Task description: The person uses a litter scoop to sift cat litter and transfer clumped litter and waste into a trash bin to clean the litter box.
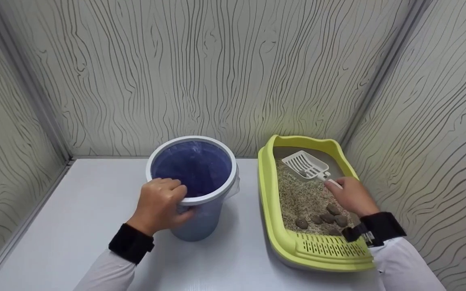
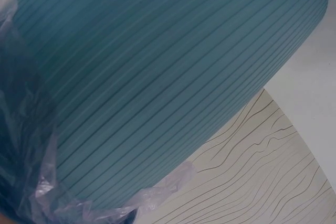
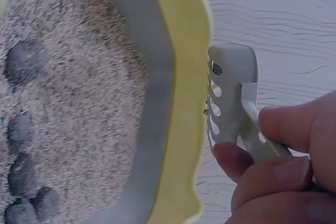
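Note:
My left hand grips the near left rim of a round blue trash bin, fingers over the white rim and thumb outside below it. A dark blue liner bag lines the bin; in the left wrist view clear plastic hangs over its ribbed wall. My right hand holds the handle of a white slotted litter scoop above a yellow-green litter box. A small dark lump lies in the scoop near its handle end. Several brown clumps lie on the litter.
The bin and the litter box stand side by side on a white table, with a gap between them. Wood-grain panels enclose the back and both sides. At the box's front is a perforated ledge.

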`<state>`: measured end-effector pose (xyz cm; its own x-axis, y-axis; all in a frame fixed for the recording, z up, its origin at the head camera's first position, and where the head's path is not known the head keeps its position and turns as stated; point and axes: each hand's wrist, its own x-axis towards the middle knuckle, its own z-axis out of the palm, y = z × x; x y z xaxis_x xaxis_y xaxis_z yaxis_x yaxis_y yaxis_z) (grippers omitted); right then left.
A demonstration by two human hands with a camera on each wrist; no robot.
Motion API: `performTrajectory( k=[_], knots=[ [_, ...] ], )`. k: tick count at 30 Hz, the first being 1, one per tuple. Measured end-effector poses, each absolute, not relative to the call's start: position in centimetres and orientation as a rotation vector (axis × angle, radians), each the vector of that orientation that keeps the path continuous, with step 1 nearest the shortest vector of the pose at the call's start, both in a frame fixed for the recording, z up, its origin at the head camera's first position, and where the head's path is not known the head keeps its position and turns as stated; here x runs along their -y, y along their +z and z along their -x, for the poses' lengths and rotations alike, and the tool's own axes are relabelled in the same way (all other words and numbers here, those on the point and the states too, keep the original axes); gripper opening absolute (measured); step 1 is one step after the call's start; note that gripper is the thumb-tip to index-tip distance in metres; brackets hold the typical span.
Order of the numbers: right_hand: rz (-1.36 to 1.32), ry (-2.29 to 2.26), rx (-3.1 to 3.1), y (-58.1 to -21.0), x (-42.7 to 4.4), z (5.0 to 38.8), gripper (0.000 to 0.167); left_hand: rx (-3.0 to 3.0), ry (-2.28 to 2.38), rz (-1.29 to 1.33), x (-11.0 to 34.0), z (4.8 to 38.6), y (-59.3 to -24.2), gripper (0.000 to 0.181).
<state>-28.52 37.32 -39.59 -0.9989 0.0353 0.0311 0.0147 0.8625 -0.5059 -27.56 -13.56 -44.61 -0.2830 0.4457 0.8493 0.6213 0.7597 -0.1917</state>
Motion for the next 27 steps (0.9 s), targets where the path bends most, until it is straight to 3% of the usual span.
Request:
performTrajectory(
  k=[6,16,22,27],
  knots=[
    [-0.018,0.823,3.015,-35.4,-35.1,27.7,0.049,1.930,-0.212,0.810,13.5,27.5,-44.5,0.054],
    [-0.296,0.843,2.944,-30.0,-27.6,27.4,0.036,1.939,-0.211,0.809,13.6,27.4,-44.4,0.054],
    [-0.471,0.846,2.886,-29.4,-22.3,28.0,0.028,1.929,-0.208,0.810,13.5,27.5,-44.4,0.055],
    [-0.578,0.541,2.720,-31.0,-18.5,28.7,0.021,1.949,-0.221,0.813,13.5,27.5,-44.5,0.054]
  ],
)
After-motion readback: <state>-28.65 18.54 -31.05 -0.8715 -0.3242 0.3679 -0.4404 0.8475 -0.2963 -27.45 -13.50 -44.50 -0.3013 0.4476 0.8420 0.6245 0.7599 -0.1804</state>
